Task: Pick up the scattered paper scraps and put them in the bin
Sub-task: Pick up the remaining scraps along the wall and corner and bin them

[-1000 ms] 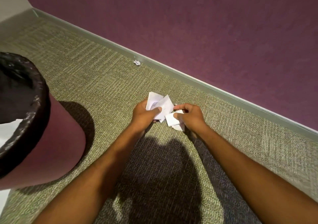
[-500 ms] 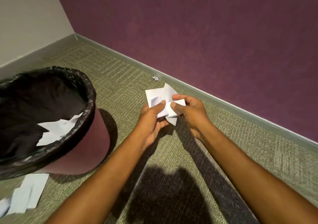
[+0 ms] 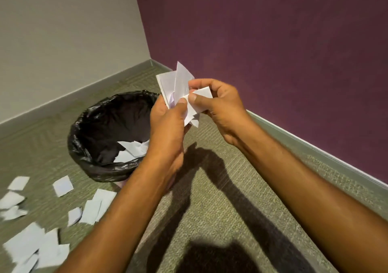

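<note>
Both hands hold a bunch of white paper scraps (image 3: pixel 176 83) lifted in the air, just right of the bin's rim. My left hand (image 3: pixel 168 123) grips the lower part of the bunch with thumb on top. My right hand (image 3: pixel 218 102) pinches a folded piece (image 3: pixel 201 96) at the bunch's right side. The bin (image 3: pixel 98 163) stands on the carpet to the left, lined with a black bag, with white scraps (image 3: pixel 132 148) lying inside it. Several more scraps (image 3: pixel 63 185) lie scattered on the carpet at the lower left.
The bin sits in a room corner where a beige wall (image 3: pixel 63 31) meets a purple wall (image 3: pixel 273 41), both with a grey baseboard (image 3: pixel 315 148). Green-grey carpet (image 3: pixel 220 205) spreads to the right and front, with my shadow on it.
Both hands have lifted the bunch of scraps off the carpet and carried it left toward the bin. My view has swung left, bringing the bin and the scattered scraps into sight.
</note>
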The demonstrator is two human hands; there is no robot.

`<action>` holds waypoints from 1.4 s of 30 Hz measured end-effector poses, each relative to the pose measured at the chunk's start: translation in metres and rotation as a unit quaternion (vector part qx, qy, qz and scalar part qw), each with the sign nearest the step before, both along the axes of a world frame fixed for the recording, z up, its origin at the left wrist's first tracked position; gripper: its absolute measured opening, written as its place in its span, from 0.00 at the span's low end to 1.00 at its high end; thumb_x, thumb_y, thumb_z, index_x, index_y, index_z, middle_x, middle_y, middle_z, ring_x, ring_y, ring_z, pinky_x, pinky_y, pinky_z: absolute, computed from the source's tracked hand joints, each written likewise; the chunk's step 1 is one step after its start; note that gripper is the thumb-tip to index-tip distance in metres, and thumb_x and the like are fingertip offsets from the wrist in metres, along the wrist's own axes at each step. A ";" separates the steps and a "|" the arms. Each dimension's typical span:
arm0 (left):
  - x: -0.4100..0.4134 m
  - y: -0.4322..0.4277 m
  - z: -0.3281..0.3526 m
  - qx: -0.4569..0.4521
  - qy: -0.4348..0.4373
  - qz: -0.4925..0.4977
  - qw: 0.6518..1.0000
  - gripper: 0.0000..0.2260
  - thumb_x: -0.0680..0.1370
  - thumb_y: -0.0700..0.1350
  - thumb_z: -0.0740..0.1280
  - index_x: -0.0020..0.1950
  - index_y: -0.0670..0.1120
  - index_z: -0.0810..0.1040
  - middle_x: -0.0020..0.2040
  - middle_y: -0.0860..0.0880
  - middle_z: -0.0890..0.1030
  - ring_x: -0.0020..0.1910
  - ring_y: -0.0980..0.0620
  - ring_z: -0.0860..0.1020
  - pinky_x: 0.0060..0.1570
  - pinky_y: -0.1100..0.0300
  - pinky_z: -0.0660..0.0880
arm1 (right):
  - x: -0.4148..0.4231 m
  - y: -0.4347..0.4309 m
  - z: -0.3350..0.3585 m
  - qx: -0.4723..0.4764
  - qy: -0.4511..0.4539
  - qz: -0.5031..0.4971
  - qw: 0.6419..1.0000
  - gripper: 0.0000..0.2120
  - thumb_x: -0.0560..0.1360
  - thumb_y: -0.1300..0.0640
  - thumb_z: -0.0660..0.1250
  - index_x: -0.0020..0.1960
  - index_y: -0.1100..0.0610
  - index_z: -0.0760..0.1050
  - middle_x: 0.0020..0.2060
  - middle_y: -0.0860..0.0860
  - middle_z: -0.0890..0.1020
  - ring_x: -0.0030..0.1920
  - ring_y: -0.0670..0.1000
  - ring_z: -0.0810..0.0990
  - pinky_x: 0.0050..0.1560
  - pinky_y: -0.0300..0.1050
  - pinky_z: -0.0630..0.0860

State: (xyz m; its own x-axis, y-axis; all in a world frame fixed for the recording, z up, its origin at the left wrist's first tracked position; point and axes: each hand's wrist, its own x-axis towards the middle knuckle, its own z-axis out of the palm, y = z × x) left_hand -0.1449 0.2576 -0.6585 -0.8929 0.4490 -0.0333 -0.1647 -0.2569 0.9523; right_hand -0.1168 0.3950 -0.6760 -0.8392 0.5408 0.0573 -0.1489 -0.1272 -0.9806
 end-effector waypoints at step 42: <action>0.045 -0.036 -0.116 -0.161 0.194 -0.138 0.958 0.10 0.86 0.55 0.67 0.53 0.51 0.83 0.43 0.46 0.83 0.40 0.42 0.80 0.38 0.50 0.76 | -0.064 0.008 -0.036 0.279 -0.068 -0.063 0.956 0.08 0.82 0.63 0.70 0.56 0.53 0.85 0.47 0.50 0.88 0.33 0.49 0.86 0.34 0.40 0.80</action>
